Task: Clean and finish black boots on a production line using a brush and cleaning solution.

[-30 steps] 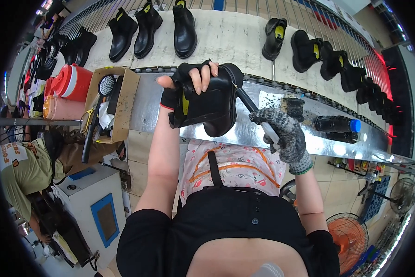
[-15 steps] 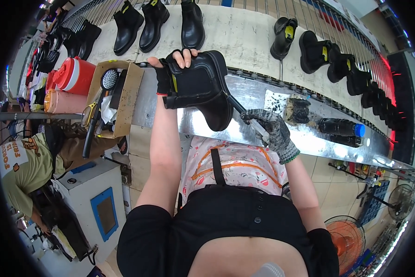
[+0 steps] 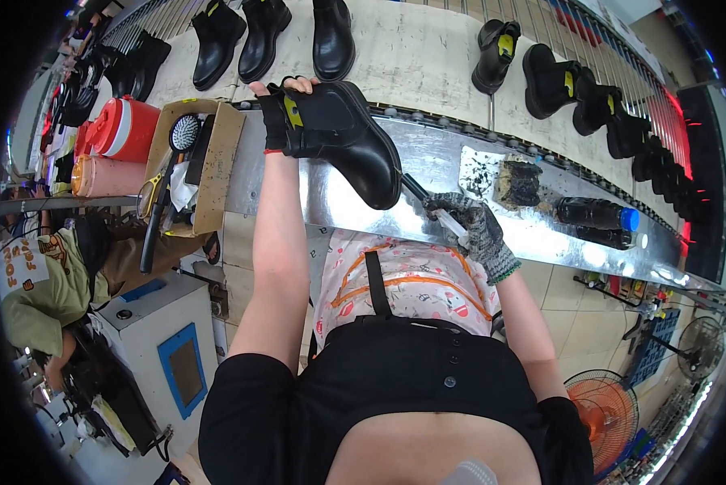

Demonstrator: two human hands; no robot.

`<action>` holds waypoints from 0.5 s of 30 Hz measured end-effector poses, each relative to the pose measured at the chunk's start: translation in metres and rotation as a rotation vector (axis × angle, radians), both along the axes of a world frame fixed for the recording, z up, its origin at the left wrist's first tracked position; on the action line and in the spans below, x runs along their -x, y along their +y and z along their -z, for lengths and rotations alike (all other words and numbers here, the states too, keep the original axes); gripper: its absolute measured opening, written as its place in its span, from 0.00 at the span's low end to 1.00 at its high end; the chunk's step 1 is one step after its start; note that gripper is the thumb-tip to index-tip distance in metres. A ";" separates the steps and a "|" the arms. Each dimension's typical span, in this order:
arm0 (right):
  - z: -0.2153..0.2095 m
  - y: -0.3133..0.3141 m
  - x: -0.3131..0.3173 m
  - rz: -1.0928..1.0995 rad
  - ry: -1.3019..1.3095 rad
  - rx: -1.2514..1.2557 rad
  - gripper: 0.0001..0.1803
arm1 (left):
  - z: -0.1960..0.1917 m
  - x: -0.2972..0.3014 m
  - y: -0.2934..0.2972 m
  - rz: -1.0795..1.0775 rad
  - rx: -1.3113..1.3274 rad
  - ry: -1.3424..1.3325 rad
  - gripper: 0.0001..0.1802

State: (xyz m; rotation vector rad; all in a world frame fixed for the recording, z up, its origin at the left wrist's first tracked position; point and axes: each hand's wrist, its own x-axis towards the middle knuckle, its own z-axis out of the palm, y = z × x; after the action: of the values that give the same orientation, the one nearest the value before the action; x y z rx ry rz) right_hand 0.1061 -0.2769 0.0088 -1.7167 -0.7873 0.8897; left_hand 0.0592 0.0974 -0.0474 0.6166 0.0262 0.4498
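Room is tight from my head view: the shiny steel bench runs slantwise under my hands, its far edge meeting a pale conveyor surface lined with other black boots, and its near edge stands just above my patterned apron. My left hand is thrust inside the black pull-on ankle boot with a yellow tab, so only fingertips curling over the collar show and I cannot see the palm; it carries the boot just above the bench. The boot's long axis lies slanted, collar toward the upper left by the conveyor edge, toe pointing down and right toward me. My right hand, in a grey knitted glove, is closed around the pale handle of a dark thin brush, whose tip disappears behind the boot's toe, so I cannot tell whether it touches. To the right, a smeared metal plate, a dirty black sponge block and a dark plastic bottle with a blue cap take up the bench; to the left an open cardboard box crowds the corner. The fisheye rim cuts off the far boots.
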 end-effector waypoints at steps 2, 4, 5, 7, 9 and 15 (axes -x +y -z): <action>-0.002 -0.003 0.000 -0.018 0.025 0.028 0.18 | 0.000 -0.001 -0.001 -0.032 0.013 0.053 0.46; -0.003 -0.006 0.000 -0.042 0.049 0.054 0.16 | 0.005 -0.001 0.002 -0.130 0.048 0.092 0.47; -0.001 -0.007 0.001 -0.058 -0.001 0.041 0.16 | 0.007 0.001 0.004 -0.132 0.048 0.092 0.47; -0.001 -0.008 0.002 -0.072 -0.049 0.031 0.16 | 0.010 0.002 0.008 -0.186 0.028 0.153 0.47; -0.002 -0.009 0.002 -0.019 0.138 -0.048 0.16 | 0.012 0.003 0.012 -0.200 -0.002 0.159 0.47; 0.004 -0.013 0.002 0.157 0.528 0.188 0.21 | 0.007 0.002 0.009 -0.324 -0.100 0.299 0.48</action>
State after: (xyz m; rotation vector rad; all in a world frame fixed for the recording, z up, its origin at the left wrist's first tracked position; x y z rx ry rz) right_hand 0.1038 -0.2899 0.0053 -1.5686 -0.2199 1.2640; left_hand 0.0574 0.1064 -0.0542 0.7783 0.3944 0.6709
